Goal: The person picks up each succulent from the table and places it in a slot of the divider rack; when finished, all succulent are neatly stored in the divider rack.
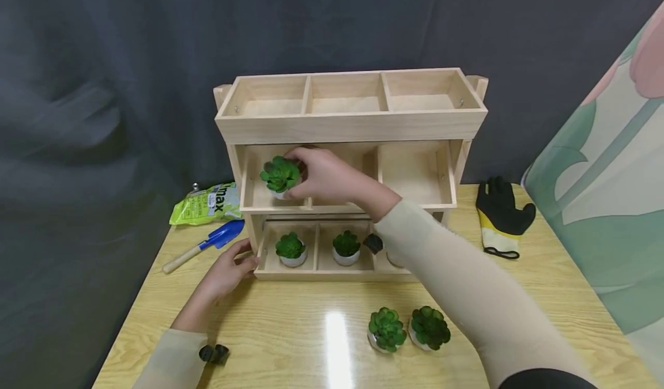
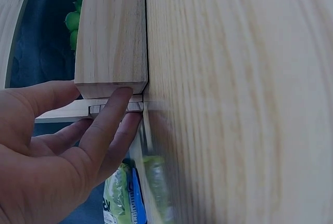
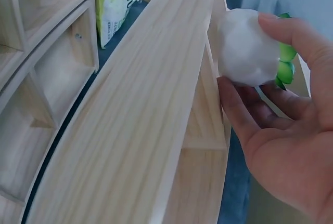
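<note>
Dark cloth [image 1: 332,26] hangs behind a pale wooden table [image 1: 285,331], on which a three-tier wooden shelf [image 1: 353,127] occupies the centre of the frame. The right hand [image 1: 327,176], left of centre, grips a small green plant [image 1: 280,173] by its white pot [image 3: 247,47], at the left compartment [image 1: 254,187] of the middle tier; whether the pot touches the compartment's floor cannot be told. The left hand [image 1: 228,271], lower left, holds the shelf's bottom corner between thumb and fingers. For sound placement, the pot is best kept upright, seated flat and released by spreading the fingers evenly, while the left hand steadies the shelf. Two further plants [image 1: 387,329] occupy the lower right.
</note>
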The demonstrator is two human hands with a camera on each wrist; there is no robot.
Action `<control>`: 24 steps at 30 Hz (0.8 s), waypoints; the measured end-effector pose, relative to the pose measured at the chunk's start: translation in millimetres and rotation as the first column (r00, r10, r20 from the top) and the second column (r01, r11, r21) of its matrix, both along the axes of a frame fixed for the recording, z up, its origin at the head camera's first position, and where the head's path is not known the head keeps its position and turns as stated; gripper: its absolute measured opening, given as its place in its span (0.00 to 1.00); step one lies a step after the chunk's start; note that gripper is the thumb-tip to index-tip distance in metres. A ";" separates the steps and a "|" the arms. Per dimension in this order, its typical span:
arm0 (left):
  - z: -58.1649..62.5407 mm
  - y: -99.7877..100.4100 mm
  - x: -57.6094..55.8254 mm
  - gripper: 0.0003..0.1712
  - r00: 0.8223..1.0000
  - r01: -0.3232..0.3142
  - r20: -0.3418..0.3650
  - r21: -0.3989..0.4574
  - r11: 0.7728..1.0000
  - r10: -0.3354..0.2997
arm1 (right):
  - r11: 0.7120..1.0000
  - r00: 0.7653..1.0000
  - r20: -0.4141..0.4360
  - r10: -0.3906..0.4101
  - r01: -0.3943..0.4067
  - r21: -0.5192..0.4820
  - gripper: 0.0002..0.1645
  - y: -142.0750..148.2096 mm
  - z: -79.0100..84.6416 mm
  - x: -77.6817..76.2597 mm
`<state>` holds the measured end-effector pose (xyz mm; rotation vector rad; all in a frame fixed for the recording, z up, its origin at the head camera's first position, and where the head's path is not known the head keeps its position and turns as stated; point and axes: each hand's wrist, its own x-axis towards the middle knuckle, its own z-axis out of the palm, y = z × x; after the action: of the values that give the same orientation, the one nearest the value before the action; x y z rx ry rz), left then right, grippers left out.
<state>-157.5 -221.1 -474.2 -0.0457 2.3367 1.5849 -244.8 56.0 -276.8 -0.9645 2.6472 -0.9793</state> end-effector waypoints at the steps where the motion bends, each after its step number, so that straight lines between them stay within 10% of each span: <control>1: 0.5 -0.2 0.1 0.37 1.000 0.001 -0.002 0.000 1.000 -0.001 | 1.000 1.000 -0.009 -0.002 0.002 0.013 0.46 -4.2 0.7 -1.6; 24: 0.5 -1.1 -0.6 0.38 1.000 0.023 0.001 0.009 1.000 -0.023 | 0.975 1.000 -0.024 0.010 -0.004 0.224 0.41 -47.3 -3.4 -7.5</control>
<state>-158.0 -222.2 -473.8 -0.0181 2.3210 1.5843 -252.2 8.8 -280.2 -0.9386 2.6992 -0.6514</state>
